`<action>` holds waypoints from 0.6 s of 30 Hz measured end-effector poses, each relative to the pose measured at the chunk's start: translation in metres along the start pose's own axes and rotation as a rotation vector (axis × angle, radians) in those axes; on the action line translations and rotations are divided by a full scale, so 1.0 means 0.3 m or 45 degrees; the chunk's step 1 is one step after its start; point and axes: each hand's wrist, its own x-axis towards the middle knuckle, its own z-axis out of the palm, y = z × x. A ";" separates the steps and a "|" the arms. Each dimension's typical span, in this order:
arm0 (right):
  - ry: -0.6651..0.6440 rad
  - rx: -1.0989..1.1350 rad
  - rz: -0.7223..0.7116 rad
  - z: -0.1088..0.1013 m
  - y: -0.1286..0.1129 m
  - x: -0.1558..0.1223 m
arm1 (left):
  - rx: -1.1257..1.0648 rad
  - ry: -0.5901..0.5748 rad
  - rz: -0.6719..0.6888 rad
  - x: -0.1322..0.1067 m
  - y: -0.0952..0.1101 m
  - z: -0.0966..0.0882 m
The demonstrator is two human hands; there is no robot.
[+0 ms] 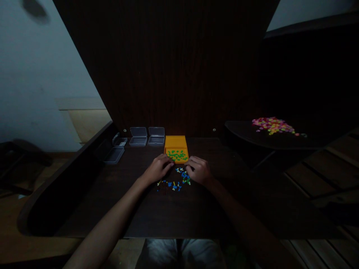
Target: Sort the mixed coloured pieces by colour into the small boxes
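Note:
An open orange box (175, 144) sits on the dark wooden table (174, 213), its tray filled with small green pieces (177, 155). My left hand (157, 169) rests just left of the tray's near edge with its fingers curled and pressed together. My right hand (198, 170) lies at the tray's near right corner, fingers also curled. Between and below the hands lies a scatter of small blue, yellow, white and green pieces (176, 180). What the fingertips pinch, if anything, is too small to make out.
Two clear plastic boxes (147, 136) stand open left of the orange box, with more clear boxes (113, 154) at the table's left edge. A heap of pink and yellow pieces (272, 125) lies on a dark side surface at the right. A dark wooden panel rises behind.

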 end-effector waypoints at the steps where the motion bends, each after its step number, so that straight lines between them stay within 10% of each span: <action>1: -0.091 0.031 0.015 -0.012 0.000 0.005 | 0.012 0.065 -0.025 0.005 -0.004 -0.004; 6: -0.547 0.106 0.053 -0.069 -0.012 0.021 | 0.076 0.211 -0.115 0.030 -0.040 -0.001; 18: -0.635 0.256 0.002 -0.093 0.000 0.022 | 0.135 0.127 0.048 -0.001 0.002 0.023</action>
